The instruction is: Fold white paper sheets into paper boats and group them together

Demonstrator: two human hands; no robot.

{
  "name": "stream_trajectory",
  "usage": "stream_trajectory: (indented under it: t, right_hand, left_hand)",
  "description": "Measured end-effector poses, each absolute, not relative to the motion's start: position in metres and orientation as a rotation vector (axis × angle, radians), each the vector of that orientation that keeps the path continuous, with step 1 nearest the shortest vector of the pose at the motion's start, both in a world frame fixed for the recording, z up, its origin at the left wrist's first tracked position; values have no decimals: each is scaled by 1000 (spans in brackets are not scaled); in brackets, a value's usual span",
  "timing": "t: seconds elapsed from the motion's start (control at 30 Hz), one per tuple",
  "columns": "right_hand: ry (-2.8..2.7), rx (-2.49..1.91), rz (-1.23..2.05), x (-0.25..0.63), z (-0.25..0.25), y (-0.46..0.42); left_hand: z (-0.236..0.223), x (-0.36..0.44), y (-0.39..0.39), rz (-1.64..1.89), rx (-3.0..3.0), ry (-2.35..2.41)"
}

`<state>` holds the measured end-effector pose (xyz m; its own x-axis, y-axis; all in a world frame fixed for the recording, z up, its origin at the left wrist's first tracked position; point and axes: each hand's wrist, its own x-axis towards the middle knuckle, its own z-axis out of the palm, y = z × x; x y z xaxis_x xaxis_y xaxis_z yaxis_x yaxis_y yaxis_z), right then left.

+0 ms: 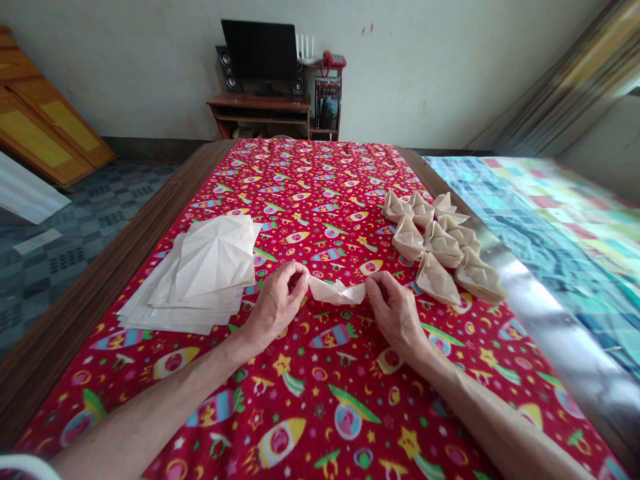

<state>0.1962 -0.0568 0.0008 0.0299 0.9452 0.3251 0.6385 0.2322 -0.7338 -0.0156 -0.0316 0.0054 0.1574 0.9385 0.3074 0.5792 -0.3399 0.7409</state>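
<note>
Between my left hand [277, 303] and my right hand [395, 313] is a strip of cream folded paper [336, 292], pinched at its ends by both hands. Its middle is creased and slightly raised. To the right of my right hand, a cluster of several cream folded paper boats [435, 247] sits on the cloth, the nearest a short way from my fingers. Left of my left hand lies a stack of cream paper sheets [200, 280], with a creased sheet on top. All of this rests on a red cloth with a rocket print [330, 373].
The cloth covers a wooden table whose edge [110, 267] runs along the left. A bed with a patchwork cover [550, 247] lies to the right. At the far end stand a wooden desk [257, 107] with a monitor [259, 50] and a red telephone [334, 60].
</note>
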Motion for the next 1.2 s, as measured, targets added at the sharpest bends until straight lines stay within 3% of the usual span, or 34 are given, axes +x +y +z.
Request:
stream_trajectory:
  t: [0.33,0.6,0.73,0.87,1.2]
  right_hand:
    - [-1850,-1583,332,205,-4,-50]
    - [-2159,-1538,-80,207,-7,-51]
    - [-2187,-1542,-154,206,-8,-50]
    - [-2193,-1554,-187,204,-9,-49]
    - [-2190,-1582,-191,204,-9,-50]
  left_hand:
    - [0,-31,-24,953,2237,1495]
    - [6,-26,-32,500,2728,1654]
    - [10,-24,-37,565,2932,1328]
    - [11,-17,-49,398,3062,977]
    - [5,-12,-61,289,2938,1031]
